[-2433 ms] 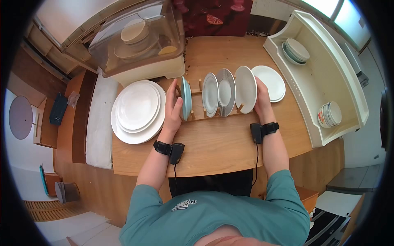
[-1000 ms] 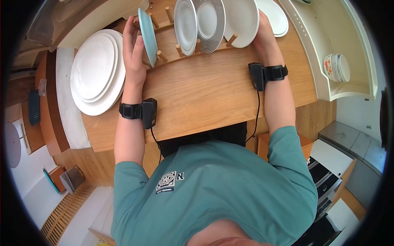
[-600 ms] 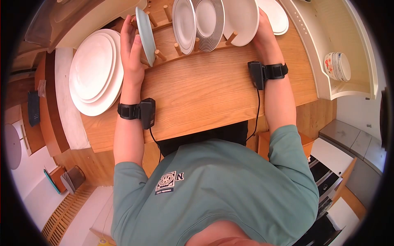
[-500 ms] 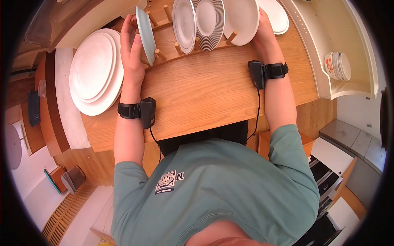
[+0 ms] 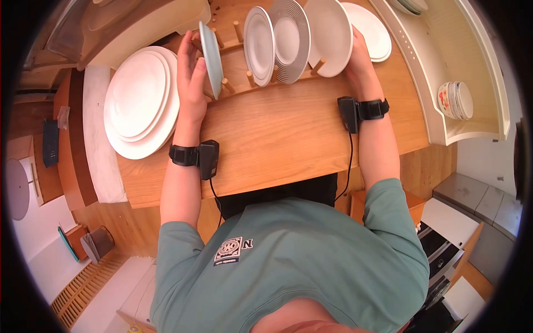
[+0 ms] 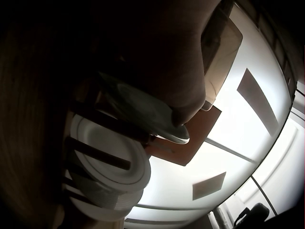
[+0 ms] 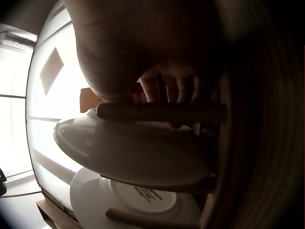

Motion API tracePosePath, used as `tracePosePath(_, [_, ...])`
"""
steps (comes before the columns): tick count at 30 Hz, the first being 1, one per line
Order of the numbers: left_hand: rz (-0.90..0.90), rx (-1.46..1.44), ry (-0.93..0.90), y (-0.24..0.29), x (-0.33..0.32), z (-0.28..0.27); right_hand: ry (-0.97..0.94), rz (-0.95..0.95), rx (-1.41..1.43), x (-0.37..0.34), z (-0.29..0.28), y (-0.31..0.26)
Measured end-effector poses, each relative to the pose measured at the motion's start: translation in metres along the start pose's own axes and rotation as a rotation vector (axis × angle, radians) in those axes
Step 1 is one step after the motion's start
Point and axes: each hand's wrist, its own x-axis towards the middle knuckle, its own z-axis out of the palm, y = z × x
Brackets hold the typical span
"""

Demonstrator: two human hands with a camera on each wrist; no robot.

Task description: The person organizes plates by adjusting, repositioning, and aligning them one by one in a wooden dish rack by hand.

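Observation:
A wooden peg plate rack stands on the table, holding plates on edge. My left hand holds its left end, thumb raised beside a pale blue plate. In the left wrist view that hand is a dark shape over the plate's rim. At the other end, my right hand grips the rack beside a deep white plate, its fingers partly hidden. The right wrist view shows bent fingers behind a peg. Between them stand a grey-rimmed plate and a ribbed plate.
Stacked large white plates lie left of the rack, and smaller white plates lie behind my right hand. A cream shelf unit with patterned bowls stands at the right. A clear-lidded cabinet is at the back left.
The head view has tilted down since the earliest frame, then slightly back up. Both hands stay at the rack's ends, and the plates keep their places.

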Motion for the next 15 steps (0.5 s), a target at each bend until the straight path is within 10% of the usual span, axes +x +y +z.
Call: tracePosePath(15, [0.132, 0.097, -0.098, 0.011, -0.006, -0.006, -0.013, -0.024, 0.163, -0.015, 0.022, -0.021])
